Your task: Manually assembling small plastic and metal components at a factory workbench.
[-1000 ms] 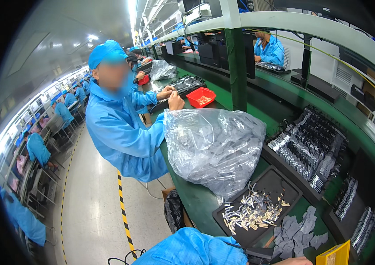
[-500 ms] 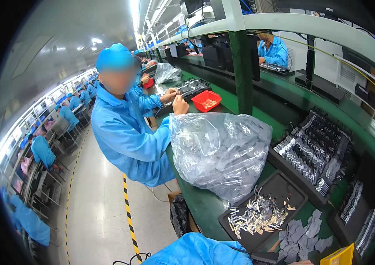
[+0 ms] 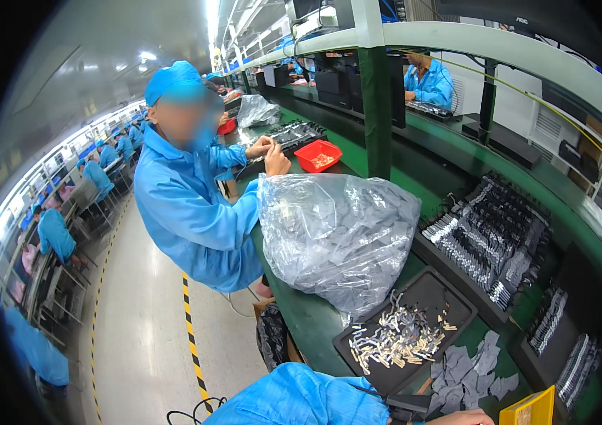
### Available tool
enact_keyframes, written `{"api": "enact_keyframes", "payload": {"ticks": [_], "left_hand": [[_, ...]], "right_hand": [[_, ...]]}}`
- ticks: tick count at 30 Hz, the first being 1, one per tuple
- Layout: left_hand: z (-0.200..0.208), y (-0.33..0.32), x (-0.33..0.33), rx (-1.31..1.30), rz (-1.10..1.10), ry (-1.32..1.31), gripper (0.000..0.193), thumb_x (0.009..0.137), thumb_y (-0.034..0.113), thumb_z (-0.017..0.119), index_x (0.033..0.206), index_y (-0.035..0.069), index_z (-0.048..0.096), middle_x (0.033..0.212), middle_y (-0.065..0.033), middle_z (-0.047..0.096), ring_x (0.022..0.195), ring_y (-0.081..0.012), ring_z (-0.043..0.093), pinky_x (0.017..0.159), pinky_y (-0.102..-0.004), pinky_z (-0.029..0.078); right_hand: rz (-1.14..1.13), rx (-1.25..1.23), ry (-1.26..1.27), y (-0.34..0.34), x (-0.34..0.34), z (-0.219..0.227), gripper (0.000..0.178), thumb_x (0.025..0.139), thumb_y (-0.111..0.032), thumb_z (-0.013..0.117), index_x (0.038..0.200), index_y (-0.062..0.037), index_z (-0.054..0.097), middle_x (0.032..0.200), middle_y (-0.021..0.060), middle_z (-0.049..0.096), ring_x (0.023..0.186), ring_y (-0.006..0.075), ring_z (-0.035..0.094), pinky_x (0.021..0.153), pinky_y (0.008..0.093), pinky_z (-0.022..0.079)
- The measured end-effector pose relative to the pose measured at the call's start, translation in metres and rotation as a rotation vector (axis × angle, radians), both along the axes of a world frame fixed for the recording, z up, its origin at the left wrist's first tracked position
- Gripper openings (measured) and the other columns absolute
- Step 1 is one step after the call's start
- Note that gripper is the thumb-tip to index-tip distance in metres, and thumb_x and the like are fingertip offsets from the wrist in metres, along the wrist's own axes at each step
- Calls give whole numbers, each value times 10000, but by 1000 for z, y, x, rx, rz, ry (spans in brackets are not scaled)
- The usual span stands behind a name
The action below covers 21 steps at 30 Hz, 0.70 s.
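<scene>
My left forearm, in a blue sleeve [image 3: 301, 397], comes in at the lower edge. At the bottom of the picture only the upper part of my left hand [image 3: 462, 418] shows, and its fingers are cut off. It lies between loose grey scraps [image 3: 467, 375] and a yellow bin [image 3: 536, 407]. My right hand is out of view. Beyond the scraps, a black tray [image 3: 449, 294] holds a heap of small metallic and tan strips [image 3: 400, 336]. A large clear bag [image 3: 336, 237] full of grey pieces stands behind it on the green bench.
A co-worker in blue [image 3: 187, 198] works with both hands beside a red bin [image 3: 318, 156]. Racks of dark and silver parts [image 3: 488, 237] line the bench at right, with more parts [image 3: 549, 322] nearer. A shelf post [image 3: 375, 113] rises behind the bag.
The view has shifted slightly, so the bench and its contents sit further left and a bit higher. More of my left sleeve and hand shows at the lower edge.
</scene>
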<state>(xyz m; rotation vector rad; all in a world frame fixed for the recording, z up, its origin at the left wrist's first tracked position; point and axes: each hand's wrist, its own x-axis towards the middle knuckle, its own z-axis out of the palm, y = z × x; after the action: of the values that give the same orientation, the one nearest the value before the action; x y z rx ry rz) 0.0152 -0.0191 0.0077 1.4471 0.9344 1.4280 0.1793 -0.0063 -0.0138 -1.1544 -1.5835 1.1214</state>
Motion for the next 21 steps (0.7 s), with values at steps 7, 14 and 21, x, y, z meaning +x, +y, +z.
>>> {"api": "enact_keyframes", "payload": {"ticks": [7,14,21], "left_hand": [[-5,3,2,46,34,2,162,807,40,501,945,28,586,888,-119,575,841,-265,557,724,-338,452],[-3,3,2,9,16,5,162,812,49,493,943,26,585,885,-121,573,848,-265,557,729,-338,448],[-1,2,1,11,30,3,154,813,50,491,932,24,585,883,-119,576,840,-262,561,723,-335,449]], "right_hand": [[-36,-72,-23,-1,-6,11,160,860,-79,555,1004,-36,501,992,95,561,913,166,543,823,254,435],[-41,-72,-31,-1,-6,11,154,861,-71,552,1000,-32,501,998,108,571,927,166,548,818,256,442],[-27,-50,-29,0,-5,8,151,860,-62,549,997,-25,498,1002,112,566,929,173,548,833,264,437]]}}
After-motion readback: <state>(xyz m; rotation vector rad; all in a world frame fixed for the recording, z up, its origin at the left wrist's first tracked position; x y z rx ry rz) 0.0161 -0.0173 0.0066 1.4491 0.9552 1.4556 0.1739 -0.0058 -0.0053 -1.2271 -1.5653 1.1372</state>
